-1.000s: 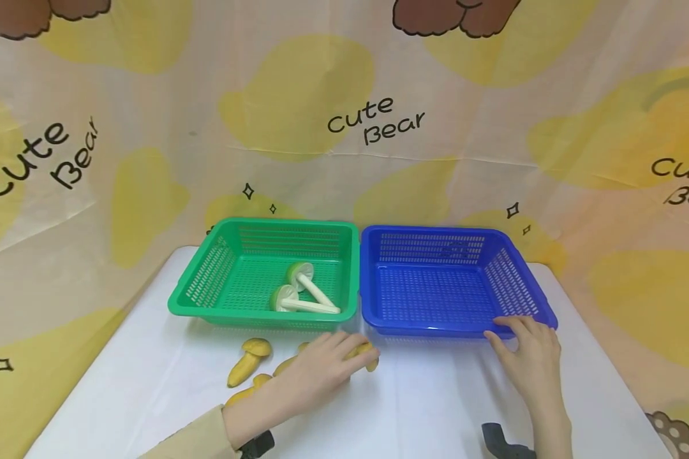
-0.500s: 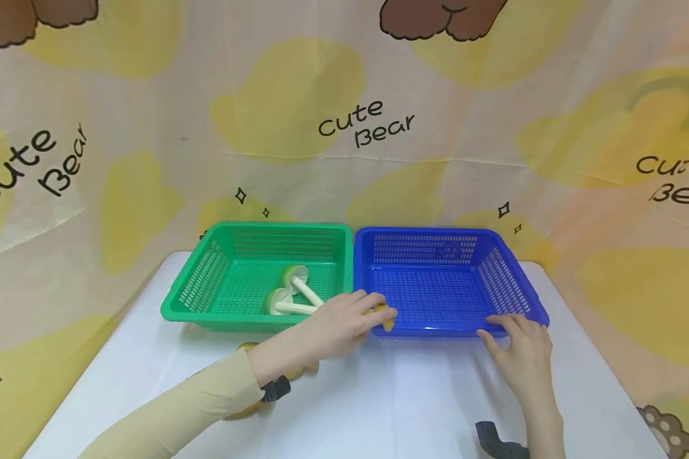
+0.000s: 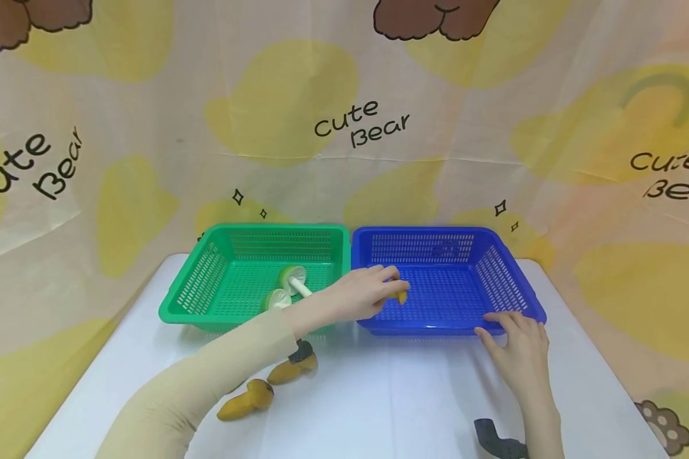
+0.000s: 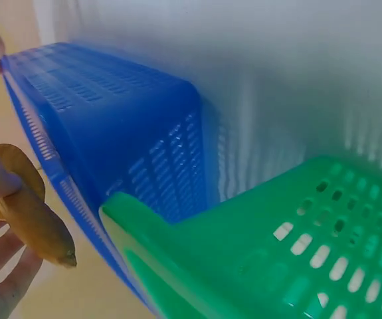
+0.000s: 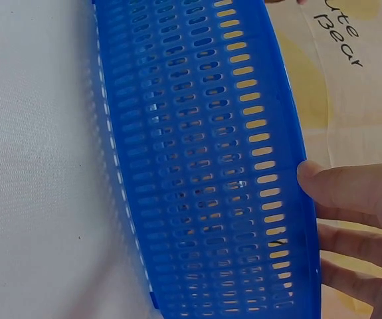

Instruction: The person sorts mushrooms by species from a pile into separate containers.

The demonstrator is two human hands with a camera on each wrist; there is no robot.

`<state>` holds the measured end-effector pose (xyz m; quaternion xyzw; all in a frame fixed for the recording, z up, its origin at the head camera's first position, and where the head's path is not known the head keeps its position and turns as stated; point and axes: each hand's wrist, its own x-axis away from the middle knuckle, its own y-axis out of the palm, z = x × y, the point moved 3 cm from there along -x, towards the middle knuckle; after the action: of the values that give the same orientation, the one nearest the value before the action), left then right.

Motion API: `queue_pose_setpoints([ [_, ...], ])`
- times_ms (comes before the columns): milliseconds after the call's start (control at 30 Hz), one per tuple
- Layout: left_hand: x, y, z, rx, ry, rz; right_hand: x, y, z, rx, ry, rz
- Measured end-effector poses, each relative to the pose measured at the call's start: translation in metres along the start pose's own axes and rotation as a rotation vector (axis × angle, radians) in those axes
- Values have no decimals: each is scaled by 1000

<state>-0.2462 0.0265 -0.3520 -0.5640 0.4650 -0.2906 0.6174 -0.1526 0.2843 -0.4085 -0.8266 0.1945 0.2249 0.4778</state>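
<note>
Over the near left part of the blue basket (image 3: 425,331), my left hand (image 3: 360,294) holds a yellow-brown toy mushroom (image 3: 402,296). The left wrist view shows the thumb across this mushroom (image 4: 34,216), its stem pointing down, with the other fingers behind. My right hand (image 3: 519,350) grips the blue basket's near rim toward its right corner. In the right wrist view the thumb sits on the outer side of the rim and the fingers reach inside. Two more yellow-brown mushrooms lie on the table, one at the front (image 3: 247,400), the other (image 3: 287,371) partly behind the left wrist strap.
A green basket (image 3: 172,311) stands left of the blue one, rims almost touching. Inside it lie two green-capped mushrooms (image 3: 293,278) with white stems, partly hidden by my left forearm. White cloth covers the table (image 3: 390,408); a printed curtain (image 3: 298,102) hangs behind.
My left hand has lifted the yellow-brown mushroom from the table and carried it up and to the right over the blue basket. The right hand stays at the rim.
</note>
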Motion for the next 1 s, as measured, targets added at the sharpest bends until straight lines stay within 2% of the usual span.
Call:
queue_pose_setpoints([
  [167,-19,9,-5,22,-22,-116,1,1,2,-2,7,-4],
  [467,-46,25,-11,-124,5,-354,0,2,4,1,19,-15],
  [767,-62,40,-18,-173,-3,-493,-1,0,3,7,15,-5],
  [1000,-65,53,-16,-173,17,-561,-1,0,2,8,23,-15],
])
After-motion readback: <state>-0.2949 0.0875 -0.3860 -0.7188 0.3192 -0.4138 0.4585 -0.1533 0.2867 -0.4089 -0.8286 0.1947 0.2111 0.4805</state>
